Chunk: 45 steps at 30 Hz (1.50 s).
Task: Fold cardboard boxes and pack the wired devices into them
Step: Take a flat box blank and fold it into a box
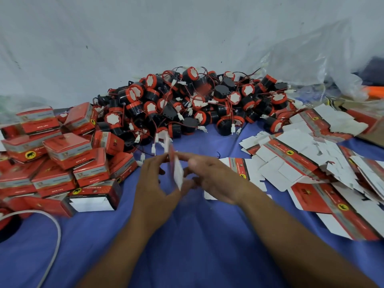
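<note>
Between my two hands stands a flat red-and-white cardboard box blank [176, 169], seen almost edge-on and blurred by motion. My left hand [153, 181] pinches its left side with fingertips and thumb. My right hand [214, 179] holds its right side, fingers stretched toward the left hand. A big heap of black-and-red round wired devices [197, 104] with white plugs lies behind the hands. Flat unfolded box blanks [307, 163] are spread at the right. Folded red boxes [62, 154] are stacked at the left.
Everything rests on a blue cloth [187, 235]. A white cable [56, 231] curves across the lower left beside a dark round object at the edge. Crumpled clear plastic [311, 65] and a white sheet rise behind the heap. An orange object [374, 91] lies far right.
</note>
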### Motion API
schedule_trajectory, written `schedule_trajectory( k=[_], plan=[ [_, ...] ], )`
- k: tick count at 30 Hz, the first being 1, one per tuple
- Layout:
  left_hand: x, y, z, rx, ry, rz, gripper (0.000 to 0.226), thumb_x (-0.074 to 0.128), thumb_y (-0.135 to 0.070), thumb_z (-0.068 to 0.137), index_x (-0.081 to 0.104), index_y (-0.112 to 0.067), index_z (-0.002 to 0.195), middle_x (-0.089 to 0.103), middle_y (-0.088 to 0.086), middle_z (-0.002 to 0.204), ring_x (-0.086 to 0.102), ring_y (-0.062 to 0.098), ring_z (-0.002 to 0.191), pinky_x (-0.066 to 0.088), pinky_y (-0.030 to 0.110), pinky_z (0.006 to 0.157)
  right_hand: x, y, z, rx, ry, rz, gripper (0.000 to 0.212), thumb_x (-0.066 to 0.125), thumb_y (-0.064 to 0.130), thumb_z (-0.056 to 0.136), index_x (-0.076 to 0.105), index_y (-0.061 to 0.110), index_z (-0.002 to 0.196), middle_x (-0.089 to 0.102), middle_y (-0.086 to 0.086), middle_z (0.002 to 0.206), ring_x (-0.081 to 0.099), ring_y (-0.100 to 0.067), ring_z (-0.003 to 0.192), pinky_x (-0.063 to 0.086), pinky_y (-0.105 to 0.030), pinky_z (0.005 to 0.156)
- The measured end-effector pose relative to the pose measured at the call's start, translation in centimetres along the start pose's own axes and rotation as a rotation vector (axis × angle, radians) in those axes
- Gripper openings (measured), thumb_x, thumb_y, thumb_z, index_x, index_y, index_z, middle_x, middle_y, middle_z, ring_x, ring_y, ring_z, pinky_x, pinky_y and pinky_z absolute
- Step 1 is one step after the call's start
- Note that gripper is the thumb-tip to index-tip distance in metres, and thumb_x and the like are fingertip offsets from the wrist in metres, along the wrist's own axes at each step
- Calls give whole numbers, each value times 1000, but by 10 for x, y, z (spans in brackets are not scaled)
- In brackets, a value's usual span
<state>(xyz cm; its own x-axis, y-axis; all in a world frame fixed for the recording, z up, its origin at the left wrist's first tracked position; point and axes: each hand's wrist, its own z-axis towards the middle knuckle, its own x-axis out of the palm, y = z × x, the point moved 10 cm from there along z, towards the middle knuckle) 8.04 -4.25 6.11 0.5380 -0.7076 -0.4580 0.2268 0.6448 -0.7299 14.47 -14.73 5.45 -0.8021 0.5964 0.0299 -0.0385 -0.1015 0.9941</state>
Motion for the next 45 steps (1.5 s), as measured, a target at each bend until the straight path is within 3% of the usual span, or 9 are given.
schedule_trajectory(
  k=[3, 6, 10, 19, 26, 32, 37, 42, 45],
  plan=[
    [1, 8, -2, -149, -19, -344, 50, 72, -49, 74, 55, -28, 116, 66, -3, 106, 67, 16, 95, 58, 35, 79, 8, 7, 2, -77, -44, -333, 58, 66, 42, 88, 53, 31, 144, 44, 20, 147, 56, -5, 118, 51, -37, 102],
    [13, 11, -4, -215, 62, -638, 63, 69, -50, 79, 51, -17, 129, 64, 10, 122, 66, 28, 109, 56, 43, 85, 24, 5, 1, -48, 24, -325, 68, 67, 48, 84, 45, 37, 147, 36, 23, 154, 44, -3, 136, 44, -33, 110],
    [21, 12, -7, -312, 133, -825, 88, 74, -66, 73, 51, -6, 133, 65, 18, 124, 65, 35, 114, 56, 44, 87, 25, -2, 1, 28, 44, -328, 74, 70, 49, 82, 40, 42, 148, 43, 21, 147, 52, -5, 129, 47, -35, 108],
    [34, 3, -12, -393, 281, -1186, 65, 89, -41, 66, 67, -7, 117, 70, 13, 111, 67, 27, 106, 56, 33, 84, 4, -3, 3, 24, -23, -335, 81, 73, 66, 69, 36, 55, 140, 47, 23, 132, 57, 5, 113, 51, -16, 83],
    [38, 8, -14, -567, 246, -1276, 114, 92, -62, 42, 46, -5, 129, 46, 19, 112, 34, 33, 106, 31, 44, 91, -12, -7, 4, 57, -90, -230, 82, 68, 81, 61, 46, 39, 127, 57, 16, 96, 58, 4, 75, 47, -18, 68],
    [38, 15, -19, -622, 270, -1356, 78, 87, -62, 56, 60, -9, 106, 54, 10, 81, 51, 21, 77, 38, 37, 82, -10, -12, 4, 80, -84, -368, 98, 53, 103, 40, 44, 47, 120, 61, 2, 112, 63, -10, 96, 53, -33, 86],
    [40, 13, -20, -600, 318, -1257, 72, 92, -51, 56, 72, -9, 111, 68, 17, 109, 67, 29, 100, 56, 41, 88, -7, -6, 2, 59, -51, -410, 121, 53, 103, 36, 37, 43, 141, 53, 10, 127, 58, -12, 119, 52, -32, 97],
    [37, 10, -19, -545, 301, -1160, 72, 88, -52, 64, 70, -8, 118, 67, 22, 122, 67, 34, 108, 58, 38, 82, 4, -12, -2, 102, 14, -415, 87, 74, 74, 62, 35, 55, 137, 51, 19, 125, 61, 8, 105, 55, -15, 81],
    [38, 10, -19, -535, 287, -1113, 80, 87, -55, 64, 65, -8, 125, 64, 22, 127, 64, 36, 116, 57, 37, 84, 2, -11, -2, 127, -15, -420, 84, 69, 76, 61, 36, 53, 135, 55, 15, 122, 63, -1, 108, 56, -25, 89]
  ],
)
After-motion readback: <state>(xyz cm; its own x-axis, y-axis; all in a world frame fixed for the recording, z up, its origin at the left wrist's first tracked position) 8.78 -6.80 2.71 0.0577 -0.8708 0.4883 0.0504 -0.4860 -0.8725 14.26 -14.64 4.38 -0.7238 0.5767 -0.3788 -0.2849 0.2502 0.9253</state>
